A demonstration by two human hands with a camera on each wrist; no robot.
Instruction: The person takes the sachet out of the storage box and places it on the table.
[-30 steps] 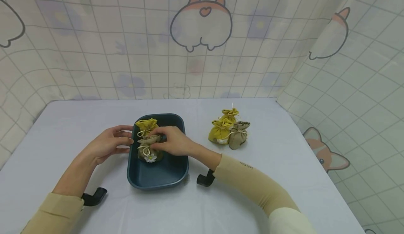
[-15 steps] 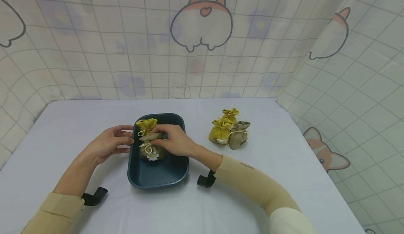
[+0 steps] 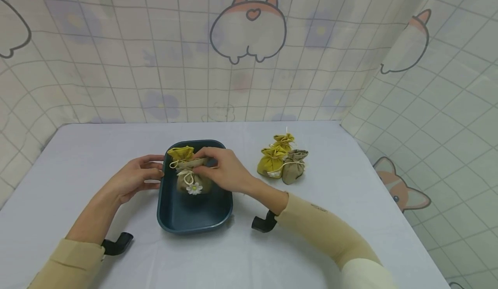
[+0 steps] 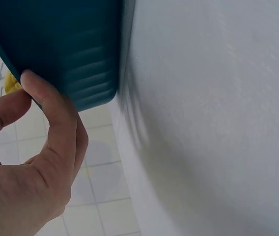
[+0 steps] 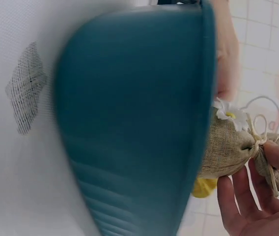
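The left hand (image 3: 132, 178), fingers apart, touches the left rim of the blue tray (image 3: 194, 220). Inside, a yellow pouch (image 3: 181, 153) stands behind the flowered beige pouch (image 3: 204, 184), which lies below and left of the fingers of the right hand (image 3: 230, 172), clamped on its neck. Two other yellow pouches (image 3: 270, 163) sit farther right on the bench (image 3: 249, 254).

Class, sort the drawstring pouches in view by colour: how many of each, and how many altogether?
Yellow pouches: 3 (1 in the tray, 2 on the table)
Brown pouches: 2 (1 in the right hand, 1 on the table)
Total: 5
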